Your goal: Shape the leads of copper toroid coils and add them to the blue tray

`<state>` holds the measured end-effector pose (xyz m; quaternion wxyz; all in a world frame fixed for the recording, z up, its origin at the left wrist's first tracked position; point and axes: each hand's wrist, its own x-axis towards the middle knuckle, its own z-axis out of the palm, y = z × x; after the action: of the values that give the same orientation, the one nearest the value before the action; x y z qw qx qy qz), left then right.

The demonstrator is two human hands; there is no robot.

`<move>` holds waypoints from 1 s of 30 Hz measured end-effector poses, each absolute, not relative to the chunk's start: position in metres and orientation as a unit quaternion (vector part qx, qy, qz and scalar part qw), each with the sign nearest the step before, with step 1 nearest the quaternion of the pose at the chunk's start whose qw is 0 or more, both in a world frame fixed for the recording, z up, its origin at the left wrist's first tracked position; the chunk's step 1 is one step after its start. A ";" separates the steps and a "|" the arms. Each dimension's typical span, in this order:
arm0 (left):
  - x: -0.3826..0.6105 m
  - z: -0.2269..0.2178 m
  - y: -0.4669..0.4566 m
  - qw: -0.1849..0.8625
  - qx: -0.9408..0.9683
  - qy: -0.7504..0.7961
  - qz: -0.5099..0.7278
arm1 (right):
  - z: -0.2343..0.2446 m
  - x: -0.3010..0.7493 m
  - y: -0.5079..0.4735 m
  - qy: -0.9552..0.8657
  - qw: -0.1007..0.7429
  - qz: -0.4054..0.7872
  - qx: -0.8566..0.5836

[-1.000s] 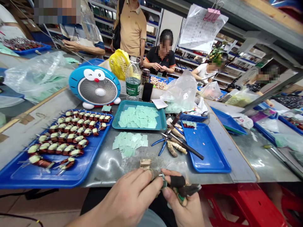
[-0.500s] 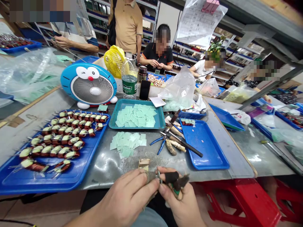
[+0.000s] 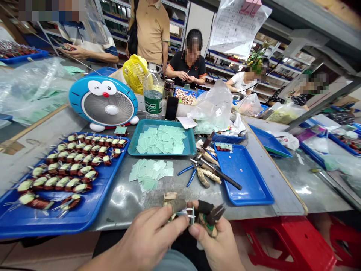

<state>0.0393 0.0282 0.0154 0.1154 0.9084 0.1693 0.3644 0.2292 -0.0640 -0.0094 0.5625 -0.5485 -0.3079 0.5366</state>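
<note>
My left hand [image 3: 149,241] and my right hand [image 3: 217,244] meet at the near edge of the metal table [image 3: 126,199]. Both pinch a small wound coil part [image 3: 188,215] with wire leads between their fingertips. The right hand also grips a pair of dark pliers [image 3: 213,216], jaws pointing right, and its thumb wears a black finger cot. A small tan block [image 3: 170,197] lies on the table just beyond my fingers. A loose pile of pale green paper squares [image 3: 150,172] lies further out.
A blue tray [image 3: 56,214] at left holds several rows of wound coils [image 3: 76,165]. A teal tray [image 3: 135,148] carries green squares. A blue tray [image 3: 248,180] sits right, with hand tools [image 3: 208,171] beside it. A fan [image 3: 103,103], a bottle [image 3: 152,96] and bags stand behind. Other people work beyond.
My hands have shifted slightly up toward the table edge and turned the coil part, so its wire leads now show between the fingertips. The view has tilted a little.
</note>
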 end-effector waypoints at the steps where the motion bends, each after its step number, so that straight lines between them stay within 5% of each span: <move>1: 0.041 0.015 0.026 0.158 0.898 0.181 0.368 | -0.013 0.231 -0.065 -0.312 0.566 0.528 -0.551; 6: 0.049 0.029 0.022 0.362 0.832 0.227 0.352 | -0.023 0.245 -0.070 -0.390 0.563 0.480 -0.548; 13: 0.049 0.045 0.031 0.373 0.856 0.204 0.294 | -0.017 0.237 -0.074 -0.298 0.610 0.487 -0.550; 19: 0.050 0.068 0.039 0.448 0.856 0.200 0.160 | -0.028 0.254 -0.083 -0.429 0.577 0.474 -0.507; 30: 0.058 0.057 0.039 0.241 0.926 0.125 0.262 | -0.024 0.255 -0.084 -0.391 0.583 0.493 -0.514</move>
<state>0.0581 0.0387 0.0571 0.2407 0.9261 0.1252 0.2621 0.2555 -0.0841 -0.0243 0.5825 -0.5145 -0.3911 0.4930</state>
